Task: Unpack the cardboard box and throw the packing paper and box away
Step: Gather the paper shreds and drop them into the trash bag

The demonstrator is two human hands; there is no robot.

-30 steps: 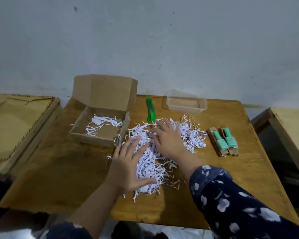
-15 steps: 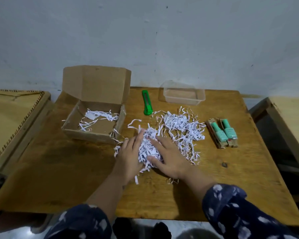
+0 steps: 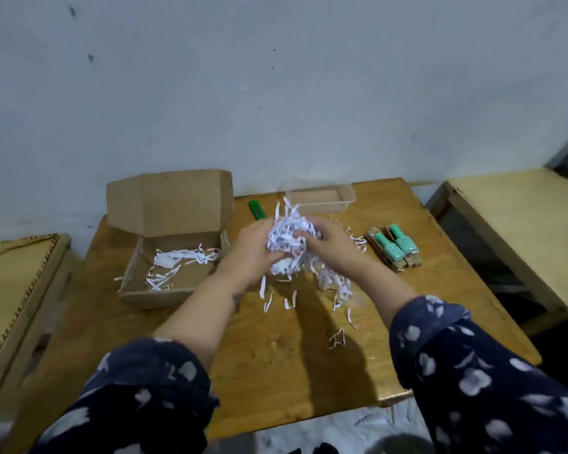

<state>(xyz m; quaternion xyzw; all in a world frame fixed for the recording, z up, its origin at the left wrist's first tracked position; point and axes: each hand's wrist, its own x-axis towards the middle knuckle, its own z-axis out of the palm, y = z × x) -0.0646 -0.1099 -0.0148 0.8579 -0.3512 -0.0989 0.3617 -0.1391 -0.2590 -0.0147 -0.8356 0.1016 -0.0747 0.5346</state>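
On the left I see the cardboard box (image 3: pixel 164 257) open on the tabletop (image 3: pixel 276 355), its lid standing up, with a few white paper strips (image 3: pixel 181 260) lying inside. In the middle my left hand (image 3: pixel 250 253) and right hand (image 3: pixel 335 247) are closed together around a bundle of packing paper (image 3: pixel 287 244), held above the tabletop; each grip is clamped on it from its own side. I judge this paper as very light, soft and loose, so it should be cupped from below and from both sides, otherwise strips fall out. Some loose strips (image 3: pixel 335 290) already hang or lie under the hands. Behind the hands, the green cutter (image 3: pixel 255 209) is partly hidden, and the clear container (image 3: pixel 322 199) is hard to make out. On the right lie two mint-green items (image 3: pixel 395 249); I cannot tell what they are. No bin is visible.
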